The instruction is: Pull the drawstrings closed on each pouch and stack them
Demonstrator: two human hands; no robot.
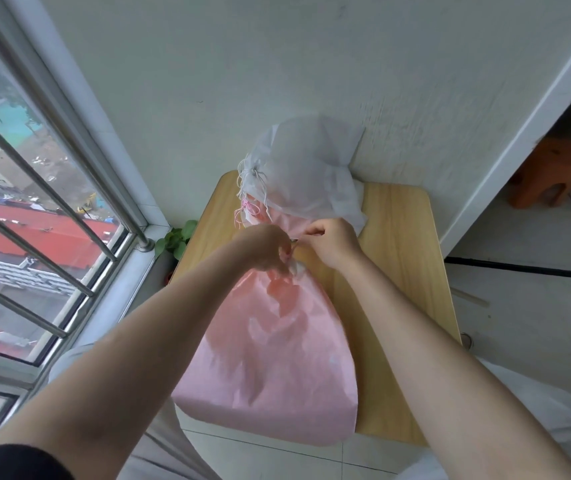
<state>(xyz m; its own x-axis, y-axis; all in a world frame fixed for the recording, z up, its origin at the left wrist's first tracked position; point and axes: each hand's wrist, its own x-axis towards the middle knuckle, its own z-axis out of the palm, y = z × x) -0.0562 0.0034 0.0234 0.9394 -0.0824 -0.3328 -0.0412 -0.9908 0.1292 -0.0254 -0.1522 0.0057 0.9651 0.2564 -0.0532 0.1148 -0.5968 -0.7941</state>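
Currently, head view: pink pouch point(270, 368) lies on the wooden bench point(401, 237), its neck bunched. Left hand point(266, 245) pinches the gathered neck to anchor it; right hand point(329, 242) pinches the drawstring, likely to cinch it. Closed white pouches point(304, 168) lie stacked behind against the wall point(277, 64). Barred window point(34, 202) at left, tiled floor point(519, 306) at right.

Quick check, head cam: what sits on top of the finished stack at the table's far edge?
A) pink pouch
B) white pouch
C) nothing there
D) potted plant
B: a white pouch with its neck cinched lies on top, pink fabric showing beneath it, at the far edge of the wooden table.
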